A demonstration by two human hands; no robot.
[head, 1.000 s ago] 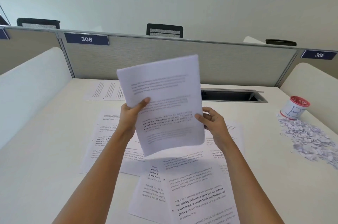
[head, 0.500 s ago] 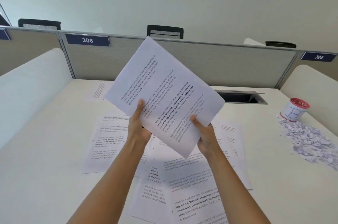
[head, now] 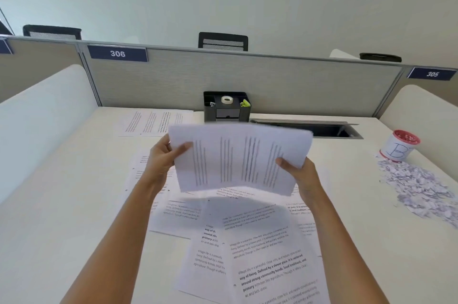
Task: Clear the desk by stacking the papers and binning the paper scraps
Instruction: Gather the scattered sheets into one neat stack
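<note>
Squaring the gathered sheets
Left hand (head: 165,155) and right hand (head: 298,172) pinch the light, floppy paper stack's (head: 238,158) side edges.

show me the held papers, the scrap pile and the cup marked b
held papers (head: 238,162): head view, middle of the front sheet
paper scraps (head: 418,189): head view, centre of the pile
cup marked B (head: 396,151): head view, white side wall, on the letter

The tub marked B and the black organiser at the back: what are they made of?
Tub: seemingly matte white card or plastic, with a hand-drawn B. Organiser: smooth, dull black, plastic or metal; I cannot tell which.
</note>
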